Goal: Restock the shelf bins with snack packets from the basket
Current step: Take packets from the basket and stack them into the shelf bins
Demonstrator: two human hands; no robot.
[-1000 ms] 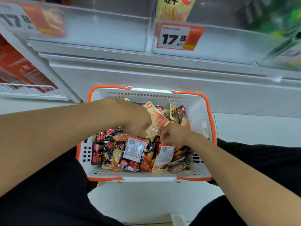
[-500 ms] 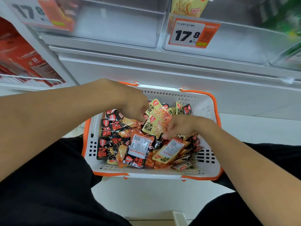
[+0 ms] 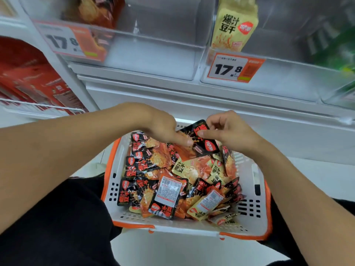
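A white basket with an orange rim (image 3: pixel 256 204) sits on the floor in front of me, full of several black, orange and yellow snack packets (image 3: pixel 167 191). Both hands hold one black packet (image 3: pixel 201 144) lifted just above the pile at the basket's far side. My left hand (image 3: pixel 163 127) pinches its left edge with finger and thumb. My right hand (image 3: pixel 228 129) pinches its right upper edge. Above, two clear shelf bins stand side by side: the left bin (image 3: pixel 149 50) with a dark orange sample pack, the right bin (image 3: pixel 288 73) with a yellow sample pack (image 3: pixel 234 27).
Price tags reading 17.8 hang on the left bin front (image 3: pixel 71 43) and on the right bin front (image 3: pixel 233 68). Red boxes (image 3: pixel 32 79) fill a wire shelf at the left. Green packs (image 3: pixel 338 50) show at the right. My black-clad knees flank the basket.
Both hands were down in the pile sorting packets; now they have risen toward the basket's far side, together holding one black packet. The view has tilted up toward the bins.
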